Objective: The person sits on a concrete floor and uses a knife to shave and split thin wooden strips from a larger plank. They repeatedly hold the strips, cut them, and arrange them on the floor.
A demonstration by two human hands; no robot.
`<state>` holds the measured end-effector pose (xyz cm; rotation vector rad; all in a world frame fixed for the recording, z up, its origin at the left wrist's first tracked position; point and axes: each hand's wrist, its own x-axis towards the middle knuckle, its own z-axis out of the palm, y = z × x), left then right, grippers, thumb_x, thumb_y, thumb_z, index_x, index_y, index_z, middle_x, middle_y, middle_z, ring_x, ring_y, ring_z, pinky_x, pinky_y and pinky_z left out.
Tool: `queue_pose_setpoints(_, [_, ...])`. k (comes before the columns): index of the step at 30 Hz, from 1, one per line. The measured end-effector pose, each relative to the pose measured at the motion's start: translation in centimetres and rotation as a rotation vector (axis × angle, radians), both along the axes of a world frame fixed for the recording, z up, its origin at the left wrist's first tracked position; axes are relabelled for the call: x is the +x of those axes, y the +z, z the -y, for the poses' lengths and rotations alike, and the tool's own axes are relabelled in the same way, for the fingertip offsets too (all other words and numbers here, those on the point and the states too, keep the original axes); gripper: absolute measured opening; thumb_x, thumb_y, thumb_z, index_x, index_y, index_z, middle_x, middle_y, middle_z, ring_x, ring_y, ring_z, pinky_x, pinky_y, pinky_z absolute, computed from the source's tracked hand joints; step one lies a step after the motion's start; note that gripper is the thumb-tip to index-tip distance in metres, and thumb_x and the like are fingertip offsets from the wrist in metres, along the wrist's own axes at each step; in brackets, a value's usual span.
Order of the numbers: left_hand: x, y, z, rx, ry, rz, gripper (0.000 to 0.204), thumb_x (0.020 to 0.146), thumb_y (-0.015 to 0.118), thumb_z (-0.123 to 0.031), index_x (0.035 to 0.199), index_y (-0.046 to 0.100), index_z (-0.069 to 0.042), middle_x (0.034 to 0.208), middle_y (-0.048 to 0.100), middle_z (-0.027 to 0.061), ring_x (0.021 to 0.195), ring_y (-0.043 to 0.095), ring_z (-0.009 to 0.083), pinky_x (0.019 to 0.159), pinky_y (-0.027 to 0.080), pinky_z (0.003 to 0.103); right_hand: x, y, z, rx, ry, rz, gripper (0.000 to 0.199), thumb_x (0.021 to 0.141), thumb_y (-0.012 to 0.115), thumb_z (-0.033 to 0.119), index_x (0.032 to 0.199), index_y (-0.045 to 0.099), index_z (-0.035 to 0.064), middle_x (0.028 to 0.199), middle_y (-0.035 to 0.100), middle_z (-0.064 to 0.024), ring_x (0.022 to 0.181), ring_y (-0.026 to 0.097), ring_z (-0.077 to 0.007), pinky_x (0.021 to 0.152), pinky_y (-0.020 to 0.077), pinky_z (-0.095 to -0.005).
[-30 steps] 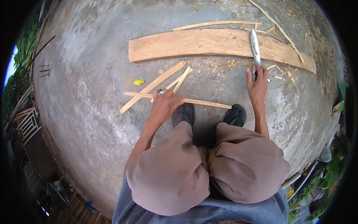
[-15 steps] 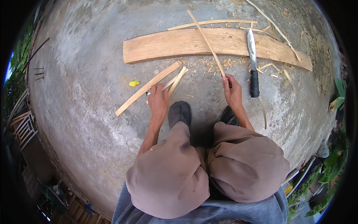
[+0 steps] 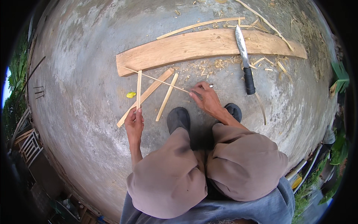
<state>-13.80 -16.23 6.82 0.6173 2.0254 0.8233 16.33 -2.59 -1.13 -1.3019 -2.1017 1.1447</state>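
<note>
Your right hand (image 3: 209, 100) has thumb and fingers pinched on the near end of a thin wood strip (image 3: 157, 80), which slants above the concrete floor (image 3: 89, 142) toward the board's (image 3: 186, 46) near left corner. It should be light, springy and easily snapped; mid-length offers you steadier hold. It looks pale, straight and slender. Your left hand (image 3: 134, 125) pinches a flat slat (image 3: 139, 89) by its lower end. A black-handled knife (image 3: 245, 65) crosses the board's near edge.

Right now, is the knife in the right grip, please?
No, the black-handled knife lies with its blade on the plank; the right grip pinches a thin wooden strip.
</note>
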Motion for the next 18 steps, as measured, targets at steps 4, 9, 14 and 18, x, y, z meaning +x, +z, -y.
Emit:
queue_pose_setpoints(4, [1.8,4.8,-4.5,0.04,-0.168,0.269,0.043,0.107,0.058,-0.02,0.147,0.055,-0.004,0.08,0.062,0.0023,0.053,0.045,0.0039,0.044,0.032,0.021,3.3,2.1,-3.8,0.41,-0.276,0.206,0.034,0.09,0.076,0.02,0.121,0.07,0.0086,0.133,0.054,-0.0176,0.124,0.052,-0.0414,0.101,0.0441,-0.0527])
queue_pose_setpoints(9, [4.1,7.1,-12.7,0.033,-0.383,0.399,0.05,0.106,0.056,-0.014,0.152,0.046,0.001,0.093,0.071,0.0097,0.057,0.055,0.0069,0.046,0.042,0.023,10.3,1.5,-6.7,0.349,-0.576,0.679,0.066,0.089,0.075,0.02,0.15,0.048,0.0143,0.14,0.047,-0.0223,0.13,0.046,-0.0426,0.105,0.0402,-0.0529])
queue_pose_setpoints(14, [4.8,9.6,-16.4,0.054,-0.416,0.388,0.049,0.105,0.056,-0.016,0.15,0.046,0.001,0.107,0.074,0.0199,0.067,0.065,0.0127,0.057,0.054,0.026,13.6,0.6,-7.1,-0.022,-0.582,0.524,0.068,0.092,0.071,0.021,0.154,0.042,0.0179,0.121,0.058,-0.022,0.106,0.063,-0.0423,0.092,0.0507,-0.0521])
queue_pose_setpoints(18, [4.8,11.6,-16.1,0.133,-0.293,0.302,0.045,0.104,0.062,-0.023,0.141,0.053,0.001,0.106,0.074,0.0197,0.071,0.067,0.0147,0.066,0.057,0.03,11.6,1.8,-6.4,0.065,-0.606,0.348,0.062,0.095,0.068,0.02,0.151,0.043,0.012,0.125,0.06,-0.025,0.103,0.066,-0.0416,0.086,0.055,-0.0482])
